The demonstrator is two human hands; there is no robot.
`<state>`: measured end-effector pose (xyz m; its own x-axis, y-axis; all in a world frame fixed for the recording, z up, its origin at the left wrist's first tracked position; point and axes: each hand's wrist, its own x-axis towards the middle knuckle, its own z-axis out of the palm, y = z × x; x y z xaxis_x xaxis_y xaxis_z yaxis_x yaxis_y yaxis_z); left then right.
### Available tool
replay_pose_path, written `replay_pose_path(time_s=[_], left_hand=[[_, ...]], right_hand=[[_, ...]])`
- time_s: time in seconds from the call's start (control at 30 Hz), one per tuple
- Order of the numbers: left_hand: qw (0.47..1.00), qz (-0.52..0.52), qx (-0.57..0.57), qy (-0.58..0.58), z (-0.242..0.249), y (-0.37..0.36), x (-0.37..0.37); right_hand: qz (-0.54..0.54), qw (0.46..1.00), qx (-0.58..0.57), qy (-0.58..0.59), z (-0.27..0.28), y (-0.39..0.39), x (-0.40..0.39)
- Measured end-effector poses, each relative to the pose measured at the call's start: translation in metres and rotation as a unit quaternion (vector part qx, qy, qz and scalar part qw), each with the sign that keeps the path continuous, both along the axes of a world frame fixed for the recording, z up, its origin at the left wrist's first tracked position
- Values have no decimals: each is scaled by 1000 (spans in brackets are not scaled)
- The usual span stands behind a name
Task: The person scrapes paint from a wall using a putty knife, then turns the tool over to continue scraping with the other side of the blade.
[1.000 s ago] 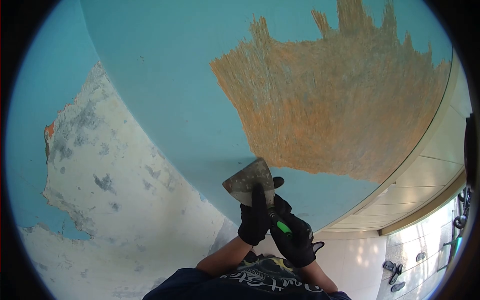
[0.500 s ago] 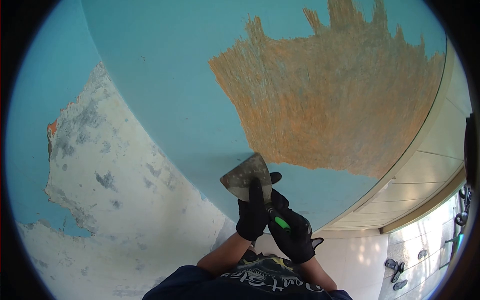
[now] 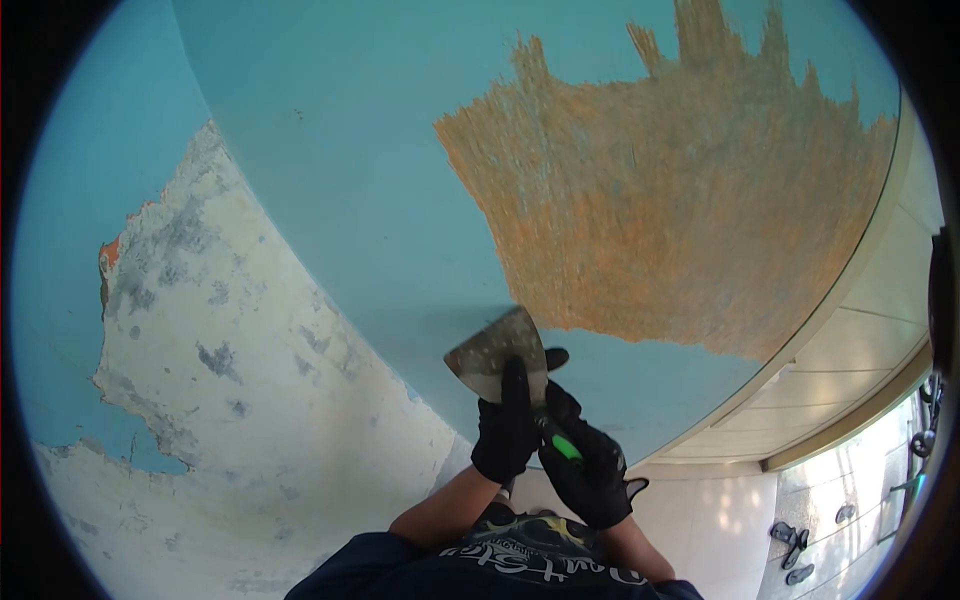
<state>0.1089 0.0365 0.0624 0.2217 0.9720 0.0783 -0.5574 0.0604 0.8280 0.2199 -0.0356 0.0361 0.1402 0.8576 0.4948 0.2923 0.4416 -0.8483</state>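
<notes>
A putty knife (image 3: 498, 358) with a wide, stained metal blade and a black-and-green handle points up and left in front of me. My right hand (image 3: 588, 468), in a black glove, is wrapped around its handle. Also gloved in black, my left hand (image 3: 507, 437) grips it near the neck, one finger stretched along the blade. Beyond the tool is the turquoise painted wall (image 3: 380, 235), with a large scraped patch (image 3: 660, 220) showing orange-brown streaks. The blade's upper corner lies at the patch's lower left edge in this view.
To the left, past a wall corner, an adjoining wall has a big bare white area (image 3: 255, 330) with grey spots and ragged paint edges. A pale tiled ledge (image 3: 840, 370) curves along the right. Sandals (image 3: 790, 540) lie on the floor at lower right.
The wall and its scraped patch have shifted slightly right in view. My hands and the putty knife keep nearly the same position and grip.
</notes>
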Motion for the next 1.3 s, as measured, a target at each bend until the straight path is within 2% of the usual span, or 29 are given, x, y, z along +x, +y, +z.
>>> replay_pose_path(time_s=[0.13, 0.27, 0.33, 0.47, 0.53, 0.67, 0.8, 0.87, 0.93, 1.1, 1.17, 1.3], left_hand=[[1000, -24, 2, -16, -2, 7, -5], [999, -13, 17, -43, 8, 8, -4], [1000, -3, -5, 2, 1, 2, -3], [999, -32, -11, -15, -9, 7, -5], [1000, -3, -1, -9, 5, 6, -2], [1000, -5, 1, 9, -3, 4, -3], [1000, 3, -5, 19, -7, 6, 1], [1000, 17, -9, 17, -5, 4, 1], [1000, 1, 3, -16, -3, 5, 0], [1000, 11, 2, 5, -11, 5, 3], [1000, 19, 5, 5, -6, 6, 4], [999, 30, 14, 11, -1, 2, 5]], right_hand=[[4, 1000, -22, 21, 3, 4, -7], [-4, 1000, -17, -6, 15, 6, -4], [8, 1000, -27, 8, 7, 1, -6], [30, 998, -50, 20, 2, 0, -4], [4, 1000, -23, -6, 11, 1, -3], [6, 1000, -15, 8, 3, 2, -3], [25, 998, -57, 30, 3, 3, -2], [22, 999, -18, 31, 5, 6, -1], [27, 999, -39, 13, 7, 3, 2], [47, 997, -64, 4, -5, 3, 7], [8, 1000, 4, -4, 0, 9, 3], [28, 1000, 10, -7, 2, 9, 8]])
